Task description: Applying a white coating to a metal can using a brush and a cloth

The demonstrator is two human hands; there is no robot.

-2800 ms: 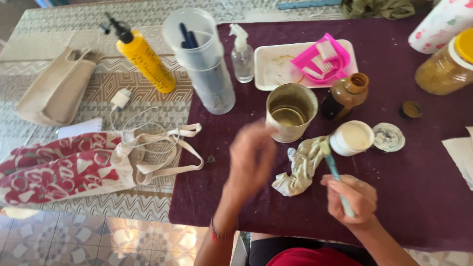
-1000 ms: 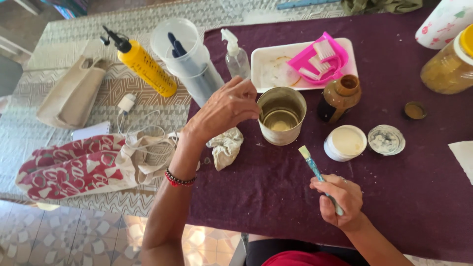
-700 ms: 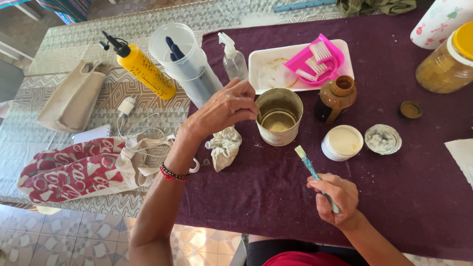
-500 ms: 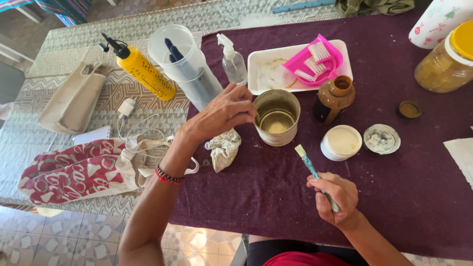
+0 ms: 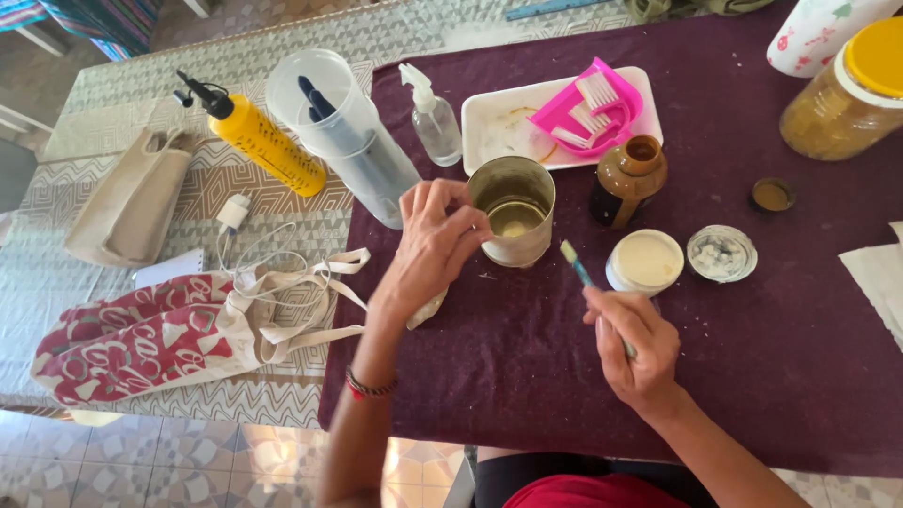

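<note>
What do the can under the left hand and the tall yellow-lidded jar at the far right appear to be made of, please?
The can looks like metal, dull brass-grey, with a thin rolled rim and soft sheen. The left hand touches its side. The jar seems clear glass or plastic, see-through with amber contents; its lid looks like matte yellow plastic.

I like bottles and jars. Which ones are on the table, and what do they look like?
Yellow bottle: far left, black nozzle, lying tilted.
Spray bottle: clear, by the white tray.
Brown bottle: open, beside the tin the left hand touches.
Jar: far right, yellow lid.
</note>
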